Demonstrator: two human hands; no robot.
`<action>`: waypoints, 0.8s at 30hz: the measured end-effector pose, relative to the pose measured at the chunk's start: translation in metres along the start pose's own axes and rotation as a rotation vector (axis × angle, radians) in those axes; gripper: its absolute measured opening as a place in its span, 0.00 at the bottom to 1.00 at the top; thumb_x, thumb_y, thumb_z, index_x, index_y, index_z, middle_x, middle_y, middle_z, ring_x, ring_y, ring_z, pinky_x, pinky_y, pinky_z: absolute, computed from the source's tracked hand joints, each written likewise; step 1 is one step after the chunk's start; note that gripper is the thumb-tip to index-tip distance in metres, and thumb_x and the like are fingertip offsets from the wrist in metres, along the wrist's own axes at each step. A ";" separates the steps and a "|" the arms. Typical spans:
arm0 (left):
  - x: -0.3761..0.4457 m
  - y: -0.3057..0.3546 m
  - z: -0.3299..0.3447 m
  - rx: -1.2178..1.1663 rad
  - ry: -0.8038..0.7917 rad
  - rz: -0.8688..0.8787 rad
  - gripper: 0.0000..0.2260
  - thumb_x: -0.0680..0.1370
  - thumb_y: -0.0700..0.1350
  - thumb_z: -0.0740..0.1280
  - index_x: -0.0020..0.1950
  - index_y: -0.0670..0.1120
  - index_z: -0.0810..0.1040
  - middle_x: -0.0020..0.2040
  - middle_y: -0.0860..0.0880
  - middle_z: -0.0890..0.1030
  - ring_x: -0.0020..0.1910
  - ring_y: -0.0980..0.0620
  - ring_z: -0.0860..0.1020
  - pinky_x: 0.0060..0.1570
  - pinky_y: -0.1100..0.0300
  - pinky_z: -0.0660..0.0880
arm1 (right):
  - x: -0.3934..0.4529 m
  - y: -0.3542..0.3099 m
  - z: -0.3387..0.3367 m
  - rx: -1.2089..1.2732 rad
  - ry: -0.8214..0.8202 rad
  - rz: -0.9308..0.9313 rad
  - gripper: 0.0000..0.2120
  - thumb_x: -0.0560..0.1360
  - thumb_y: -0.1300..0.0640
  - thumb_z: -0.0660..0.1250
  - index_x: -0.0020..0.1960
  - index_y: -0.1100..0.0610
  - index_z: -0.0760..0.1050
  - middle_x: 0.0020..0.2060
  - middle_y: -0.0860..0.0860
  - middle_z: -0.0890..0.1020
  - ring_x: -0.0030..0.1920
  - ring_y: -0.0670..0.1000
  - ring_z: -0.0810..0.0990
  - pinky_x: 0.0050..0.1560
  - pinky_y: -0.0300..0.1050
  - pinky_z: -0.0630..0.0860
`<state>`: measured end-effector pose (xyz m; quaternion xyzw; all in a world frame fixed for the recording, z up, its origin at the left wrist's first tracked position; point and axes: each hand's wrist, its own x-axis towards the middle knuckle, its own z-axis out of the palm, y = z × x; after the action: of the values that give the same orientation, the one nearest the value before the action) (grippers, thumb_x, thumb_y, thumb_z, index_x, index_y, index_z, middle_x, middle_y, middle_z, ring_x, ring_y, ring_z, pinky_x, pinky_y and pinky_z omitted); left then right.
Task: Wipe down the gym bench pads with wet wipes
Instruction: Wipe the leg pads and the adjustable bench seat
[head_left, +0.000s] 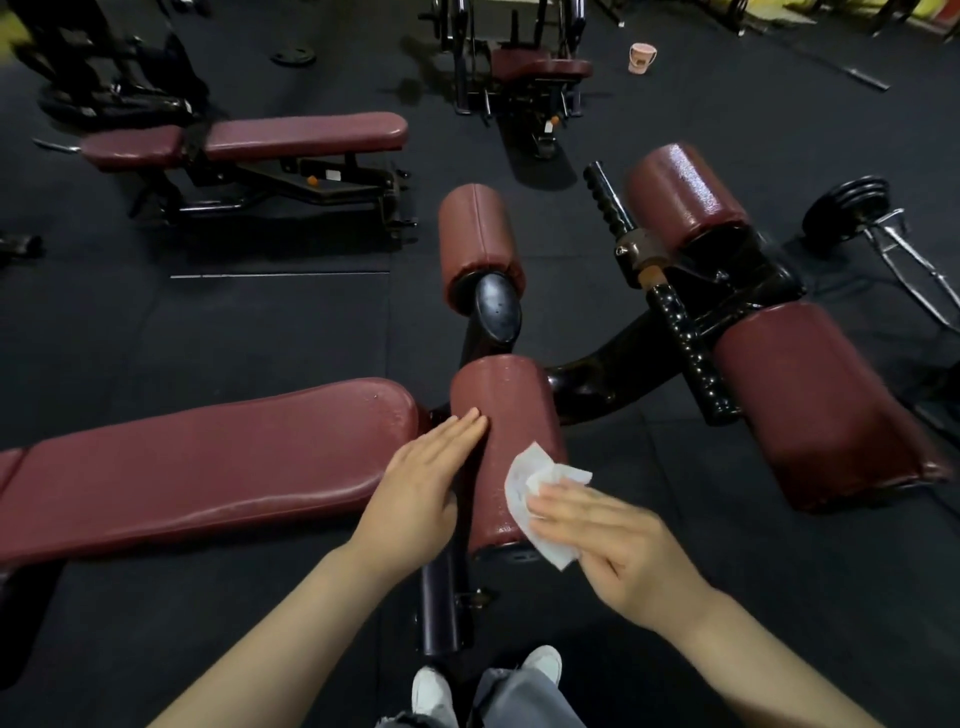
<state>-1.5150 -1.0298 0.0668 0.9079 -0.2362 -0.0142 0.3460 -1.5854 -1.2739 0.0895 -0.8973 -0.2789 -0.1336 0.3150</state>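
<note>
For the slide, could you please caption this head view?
Right hand presses a wet wipe onto a roller pad while the left hand steadies it.

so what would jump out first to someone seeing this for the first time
Probably the two bare hands low in the middle: the right hand presses a white wet wipe against a maroon roller pad, and the left hand rests flat on its other side. Next, the long maroon bench pad stretching left, and more shiny roller pads to the right.
</note>
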 end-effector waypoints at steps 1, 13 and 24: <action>-0.001 0.001 0.002 0.005 -0.017 0.009 0.44 0.67 0.27 0.60 0.80 0.54 0.57 0.79 0.59 0.56 0.78 0.60 0.54 0.75 0.60 0.53 | 0.006 0.005 -0.001 -0.017 0.011 -0.021 0.18 0.75 0.70 0.59 0.56 0.60 0.83 0.59 0.51 0.82 0.64 0.49 0.78 0.65 0.48 0.74; -0.011 -0.007 0.009 -0.045 -0.013 -0.043 0.44 0.69 0.26 0.60 0.80 0.55 0.54 0.79 0.60 0.54 0.76 0.68 0.53 0.74 0.64 0.54 | 0.122 0.053 0.016 -0.214 0.076 0.195 0.19 0.69 0.68 0.60 0.55 0.60 0.84 0.53 0.54 0.85 0.53 0.56 0.82 0.61 0.42 0.73; -0.015 -0.019 0.014 -0.127 -0.023 -0.081 0.46 0.66 0.25 0.59 0.80 0.54 0.54 0.79 0.57 0.57 0.78 0.63 0.55 0.76 0.60 0.55 | 0.025 -0.023 0.007 0.015 -0.147 -0.060 0.19 0.69 0.67 0.60 0.50 0.54 0.85 0.52 0.46 0.85 0.57 0.44 0.81 0.63 0.43 0.75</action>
<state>-1.5231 -1.0200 0.0418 0.8926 -0.2020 -0.0535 0.3995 -1.5780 -1.2438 0.1057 -0.8934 -0.3292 -0.0749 0.2964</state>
